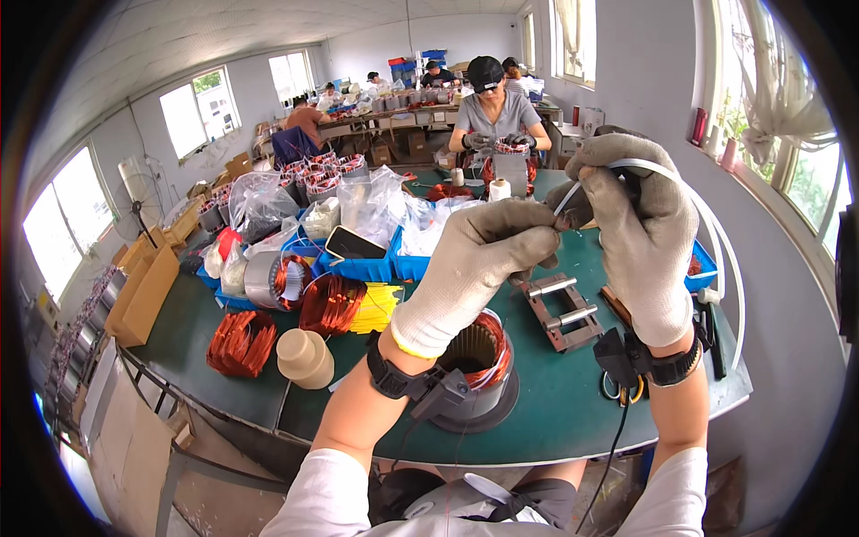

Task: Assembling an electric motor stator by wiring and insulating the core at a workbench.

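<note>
White tubing (710,212), any print too small to read, is pinched in both gloved hands (474,268) (642,242).

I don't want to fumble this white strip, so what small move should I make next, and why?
Perhaps firm up the pinch of the left hand: the white strip reaches those fingertips, while the rest arches past the right hand and hangs in a loop on that side, so it might tug free.

Around me were pale walls (649,72) and a white ceiling (224,36). Beyond the left edge of the green table (559,403) stood a fan (137,208) near daylit windows (67,219); past the right edge, a pale curtain (778,85) hung at another window (810,199).
</note>
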Demonstrator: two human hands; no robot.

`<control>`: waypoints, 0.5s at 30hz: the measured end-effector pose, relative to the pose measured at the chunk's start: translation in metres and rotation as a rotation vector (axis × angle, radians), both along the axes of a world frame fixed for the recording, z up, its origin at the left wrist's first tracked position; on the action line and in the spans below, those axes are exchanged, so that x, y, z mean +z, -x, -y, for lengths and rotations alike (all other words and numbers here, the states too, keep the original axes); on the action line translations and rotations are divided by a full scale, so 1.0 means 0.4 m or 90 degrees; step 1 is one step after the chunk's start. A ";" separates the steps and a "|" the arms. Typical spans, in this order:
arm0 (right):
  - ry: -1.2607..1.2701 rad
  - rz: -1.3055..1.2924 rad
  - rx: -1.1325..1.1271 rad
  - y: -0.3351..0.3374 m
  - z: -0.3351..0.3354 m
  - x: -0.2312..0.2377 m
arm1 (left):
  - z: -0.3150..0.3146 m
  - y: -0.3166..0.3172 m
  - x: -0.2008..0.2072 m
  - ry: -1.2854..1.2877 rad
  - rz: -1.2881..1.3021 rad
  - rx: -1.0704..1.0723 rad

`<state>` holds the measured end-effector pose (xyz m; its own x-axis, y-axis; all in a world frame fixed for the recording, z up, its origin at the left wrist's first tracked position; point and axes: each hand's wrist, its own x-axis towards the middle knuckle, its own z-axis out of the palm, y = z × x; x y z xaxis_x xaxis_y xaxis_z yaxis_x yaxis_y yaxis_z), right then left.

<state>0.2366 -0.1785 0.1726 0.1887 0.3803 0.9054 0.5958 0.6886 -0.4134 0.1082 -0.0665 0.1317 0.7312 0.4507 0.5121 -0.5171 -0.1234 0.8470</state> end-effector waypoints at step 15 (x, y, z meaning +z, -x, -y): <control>0.020 0.030 -0.076 0.004 0.005 0.012 | -0.004 0.008 -0.003 -0.010 0.005 -0.021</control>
<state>0.2348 -0.1806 0.1774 0.1917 0.3855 0.9026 0.6921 0.5990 -0.4029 0.1049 -0.0648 0.1306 0.7413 0.4182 0.5250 -0.5278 -0.1201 0.8409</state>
